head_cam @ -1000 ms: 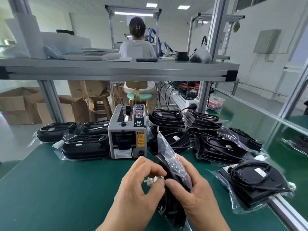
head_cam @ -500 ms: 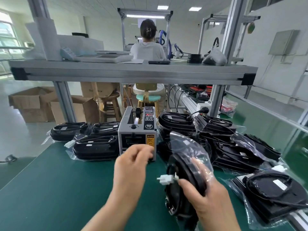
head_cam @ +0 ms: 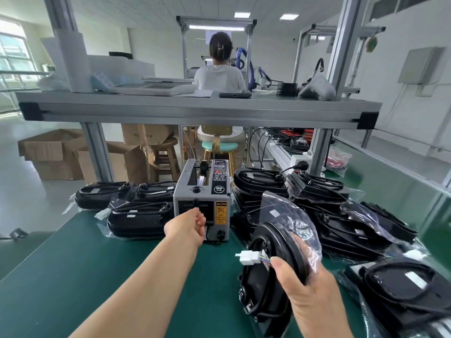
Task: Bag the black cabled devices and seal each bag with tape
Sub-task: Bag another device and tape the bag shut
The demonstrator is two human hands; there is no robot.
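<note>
The room is bright and evenly lit by ceiling panels (head_cam: 242, 15) and a strip light (head_cam: 217, 27), with daylight from a window (head_cam: 12, 59) at the left. Shadows on the green table (head_cam: 73, 264) are soft. Clear plastic bags (head_cam: 290, 223) catch glare. Wide-angle distortion bends the frame posts (head_cam: 341, 40) at the edges; distant detail looks soft.

Probably a factory packing line: aluminium-framed benches (head_cam: 195, 113), tape dispenser (head_cam: 202, 201).
</note>
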